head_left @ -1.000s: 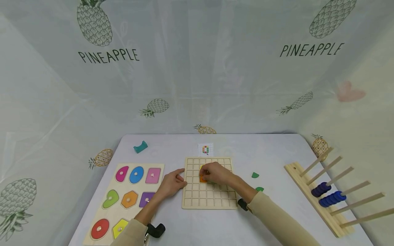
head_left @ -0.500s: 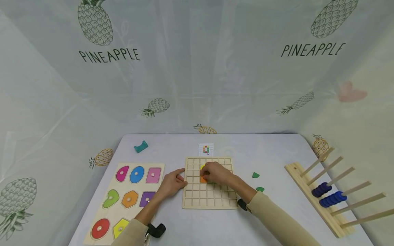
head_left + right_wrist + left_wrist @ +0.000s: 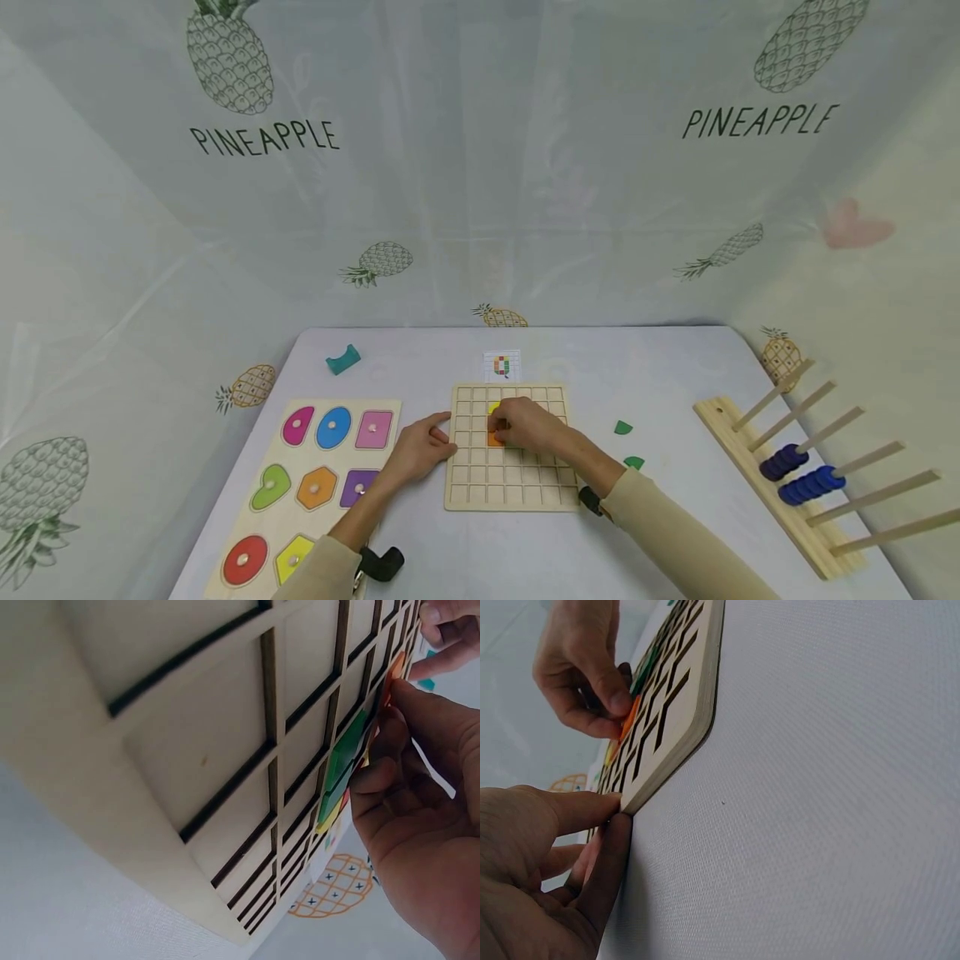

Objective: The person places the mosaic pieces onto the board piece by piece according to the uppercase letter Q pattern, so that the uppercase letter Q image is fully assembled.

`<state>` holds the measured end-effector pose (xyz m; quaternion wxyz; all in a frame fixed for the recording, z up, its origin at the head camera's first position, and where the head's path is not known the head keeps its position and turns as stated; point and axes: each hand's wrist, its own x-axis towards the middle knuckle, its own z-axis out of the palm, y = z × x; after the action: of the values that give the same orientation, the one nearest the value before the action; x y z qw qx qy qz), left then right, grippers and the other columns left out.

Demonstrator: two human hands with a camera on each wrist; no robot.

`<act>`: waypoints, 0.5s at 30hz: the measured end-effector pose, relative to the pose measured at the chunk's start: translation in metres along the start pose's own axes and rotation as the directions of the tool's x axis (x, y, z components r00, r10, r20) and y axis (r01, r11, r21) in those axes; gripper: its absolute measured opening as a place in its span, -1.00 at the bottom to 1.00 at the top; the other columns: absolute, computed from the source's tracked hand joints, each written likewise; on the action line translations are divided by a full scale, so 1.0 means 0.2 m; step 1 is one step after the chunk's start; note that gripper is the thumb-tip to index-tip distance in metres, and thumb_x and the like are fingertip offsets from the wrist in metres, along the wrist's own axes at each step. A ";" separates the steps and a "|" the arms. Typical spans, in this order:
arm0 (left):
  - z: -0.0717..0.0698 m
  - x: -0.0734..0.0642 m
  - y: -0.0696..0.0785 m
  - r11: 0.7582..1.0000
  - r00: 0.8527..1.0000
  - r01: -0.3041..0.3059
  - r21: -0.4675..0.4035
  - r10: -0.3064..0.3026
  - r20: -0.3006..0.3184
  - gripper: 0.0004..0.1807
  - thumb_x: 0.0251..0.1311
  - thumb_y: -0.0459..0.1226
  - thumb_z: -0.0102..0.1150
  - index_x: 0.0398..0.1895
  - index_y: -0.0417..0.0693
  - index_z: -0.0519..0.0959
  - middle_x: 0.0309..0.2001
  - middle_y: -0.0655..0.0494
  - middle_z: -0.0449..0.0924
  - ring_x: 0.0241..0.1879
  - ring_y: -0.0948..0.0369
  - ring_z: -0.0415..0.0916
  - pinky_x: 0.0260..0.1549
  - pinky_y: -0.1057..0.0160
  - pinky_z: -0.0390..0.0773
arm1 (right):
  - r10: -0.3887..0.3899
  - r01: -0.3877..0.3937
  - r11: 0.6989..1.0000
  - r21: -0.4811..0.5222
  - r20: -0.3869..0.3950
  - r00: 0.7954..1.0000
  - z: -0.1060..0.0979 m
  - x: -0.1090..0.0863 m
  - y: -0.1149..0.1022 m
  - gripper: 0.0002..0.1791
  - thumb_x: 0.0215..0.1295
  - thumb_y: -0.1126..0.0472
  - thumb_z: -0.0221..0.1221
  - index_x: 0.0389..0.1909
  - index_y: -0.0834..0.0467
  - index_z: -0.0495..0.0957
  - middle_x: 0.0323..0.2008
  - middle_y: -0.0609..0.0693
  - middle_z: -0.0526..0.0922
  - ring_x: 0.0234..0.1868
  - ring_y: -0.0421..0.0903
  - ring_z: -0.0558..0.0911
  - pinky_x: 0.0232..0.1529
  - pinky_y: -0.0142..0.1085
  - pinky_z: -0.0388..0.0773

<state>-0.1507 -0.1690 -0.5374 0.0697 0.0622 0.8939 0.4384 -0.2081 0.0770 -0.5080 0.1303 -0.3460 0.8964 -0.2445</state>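
Observation:
A wooden grid board (image 3: 512, 492) lies mid-table. My left hand (image 3: 418, 448) holds its left edge, with thumb and fingertip close together on the rim in the left wrist view. Over the board's upper middle, my right hand (image 3: 528, 423) pinches an orange tile (image 3: 631, 716) set at the grid. Part of a yellow tile (image 3: 492, 407) shows just behind those fingers. In the right wrist view, green tiles (image 3: 346, 750) and another yellow tile (image 3: 328, 817) sit beside the right hand. The right hand covers much of the tile pattern in the head view.
A small pattern card (image 3: 502, 365) lies behind the board. Two green pieces (image 3: 623, 427) are to its right. At left are a shape puzzle (image 3: 288, 508) with knobbed pieces and a teal block (image 3: 343, 359). A wooden peg rack (image 3: 772, 492) with blue rings stands at right.

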 end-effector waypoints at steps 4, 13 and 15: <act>0.00 0.00 -0.01 1.000 1.000 -0.006 0.002 0.006 -0.001 -0.34 0.16 -0.28 0.41 0.34 -0.24 0.45 -0.35 0.16 0.61 -0.38 0.31 0.57 -0.38 0.28 0.53 | -0.002 0.002 1.000 -0.007 -0.005 1.000 0.00 0.00 0.00 -0.94 0.32 0.23 0.32 -0.23 0.03 0.72 -0.25 -0.18 0.63 -0.25 -0.26 0.54 -0.15 -0.33 0.52; 0.01 0.00 -0.01 1.000 1.000 0.006 -0.002 -0.006 0.000 -0.33 0.16 -0.27 0.41 0.35 -0.23 0.46 -0.35 0.17 0.60 -0.39 0.31 0.56 -0.39 0.31 0.52 | -0.023 0.023 1.000 -0.008 -0.020 1.000 -0.01 -0.02 -0.01 -0.92 0.30 0.25 0.33 -0.21 0.07 0.72 -0.30 -0.16 0.62 -0.31 -0.26 0.51 -0.21 -0.35 0.52; 0.01 0.00 -0.01 1.000 1.000 0.010 -0.005 -0.010 -0.001 -0.33 0.15 -0.28 0.41 0.35 -0.23 0.45 -0.35 0.17 0.60 -0.39 0.31 0.56 -0.39 0.31 0.52 | -0.016 0.016 1.000 0.001 -0.020 1.000 -0.02 -0.02 -0.01 -0.91 0.30 0.24 0.33 -0.20 0.07 0.72 -0.29 -0.16 0.63 -0.30 -0.26 0.53 -0.19 -0.33 0.53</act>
<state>-0.1507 -0.1689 -0.5397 0.0718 0.0574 0.8932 0.4401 -0.2043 0.0796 -0.5036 0.1195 -0.3506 0.8947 -0.2498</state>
